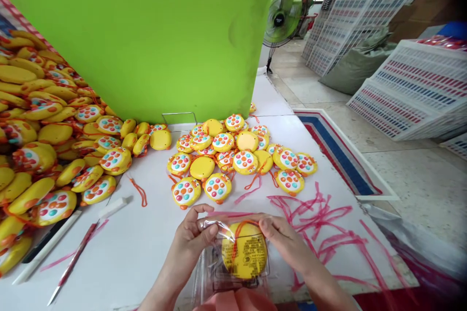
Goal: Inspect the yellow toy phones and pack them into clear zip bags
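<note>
My left hand (193,238) and my right hand (284,240) pinch the two upper sides of a clear plastic bag (213,260) close to the table's front edge. Inside the bag lies a round yellow toy (251,257), its printed back facing up and an orange cord (238,235) across it. Pink film shows along the bag's top edge. Just beyond my hands is a cluster of similar yellow toys (217,187), many showing white faces with coloured buttons. Pink plastic strips (328,238) lie scattered to the right of my right hand.
A large heap of yellow toys (54,133) fills the left. A green panel (153,39) stands behind the table. At front left lie a thin red pointed tool (75,260), a white stick (47,248) and a loose orange cord (138,190). A fan (282,17) and stacked white crates (419,87) stand beyond.
</note>
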Motion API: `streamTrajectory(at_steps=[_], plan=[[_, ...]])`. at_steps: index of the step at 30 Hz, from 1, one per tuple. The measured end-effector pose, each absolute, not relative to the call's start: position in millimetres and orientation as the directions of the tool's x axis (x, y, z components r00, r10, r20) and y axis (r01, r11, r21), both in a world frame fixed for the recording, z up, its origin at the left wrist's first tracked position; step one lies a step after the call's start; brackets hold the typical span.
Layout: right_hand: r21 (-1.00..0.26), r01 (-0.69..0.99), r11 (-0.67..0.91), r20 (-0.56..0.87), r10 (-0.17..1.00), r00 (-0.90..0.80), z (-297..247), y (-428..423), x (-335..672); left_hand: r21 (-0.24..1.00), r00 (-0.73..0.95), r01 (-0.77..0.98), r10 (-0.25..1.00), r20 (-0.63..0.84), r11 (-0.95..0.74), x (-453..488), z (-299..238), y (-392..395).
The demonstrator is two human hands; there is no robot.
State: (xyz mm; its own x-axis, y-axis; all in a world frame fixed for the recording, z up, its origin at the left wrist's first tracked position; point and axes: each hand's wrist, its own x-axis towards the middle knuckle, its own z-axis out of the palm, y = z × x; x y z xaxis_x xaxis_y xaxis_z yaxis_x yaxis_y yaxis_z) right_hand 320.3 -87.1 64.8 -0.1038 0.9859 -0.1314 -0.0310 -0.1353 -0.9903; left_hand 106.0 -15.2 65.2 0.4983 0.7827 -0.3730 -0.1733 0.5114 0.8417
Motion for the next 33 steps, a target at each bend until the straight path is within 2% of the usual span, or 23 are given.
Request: streamTrajectory(at_steps=[4, 7, 11, 14, 17, 20, 23, 26, 28, 29, 31, 33], plan=[[-0.996, 0.051, -0.072, -0.074, 0.997, -0.027, 70.6, -92.0, 314.3, 0.832, 0.414, -0.191, 0.812, -0.413, 0.520, 110.5, 54.5, -24.1], [-0.994, 0.107, -0.028, -0.032, 0.999, -0.040, 74.0, -93.4, 311.4, 0.863, 0.302, -0.189, 0.864, -0.402, 0.468, 115.2, 52.6, -30.7], [-0.982, 0.184, 0.043, 0.032, 0.998, -0.060, 75.8, -95.6, 304.3, 0.954, 0.128, -0.052, 0.950, -0.286, 0.294, 117.0, 57.9, -32.9], [-0.922, 0.349, 0.165, 0.149, 0.986, -0.072, 73.8, -100.8, 298.7, 0.985, -0.017, 0.093, 0.989, -0.144, 0.145, 113.7, 61.6, -33.9], [-0.833, 0.488, 0.260, 0.221, 0.966, -0.137, 70.5, -107.8, 297.7, 0.980, -0.081, 0.141, 0.988, -0.128, 0.138, 109.6, 63.8, -36.8], [-0.828, 0.510, 0.233, 0.160, 0.970, -0.184, 69.4, -112.6, 301.4, 0.962, -0.022, 0.094, 0.967, -0.254, 0.255, 108.4, 63.9, -39.3], [-0.872, 0.472, 0.129, 0.048, 0.983, -0.179, 70.0, -113.2, 309.5, 0.928, 0.082, 0.037, 0.925, -0.372, 0.370, 112.0, 59.8, -39.9], [-0.901, 0.434, -0.007, -0.096, 0.978, -0.184, 69.0, -110.6, 329.0, 0.916, 0.188, -0.001, 0.900, -0.395, 0.402, 117.8, 52.6, -39.2], [-0.903, 0.419, -0.095, -0.168, 0.976, -0.140, 66.9, -108.7, 352.1, 0.925, 0.257, 0.033, 0.891, -0.374, 0.379, 119.9, 47.4, -38.2], [-0.902, 0.410, -0.136, -0.184, 0.980, -0.081, 65.7, -107.9, 366.2, 0.935, 0.295, 0.090, 0.888, -0.354, 0.343, 120.1, 44.8, -37.5], [-0.907, 0.372, -0.198, -0.155, 0.978, 0.142, 63.7, -105.9, 395.6, 0.945, 0.379, 0.262, 0.879, -0.288, 0.196, 119.5, 39.2, -35.6], [-0.949, 0.260, -0.177, -0.025, 0.866, 0.499, 63.8, -101.7, 419.9, 0.896, 0.458, 0.444, 0.863, -0.214, -0.014, 119.5, 32.4, -33.7]])
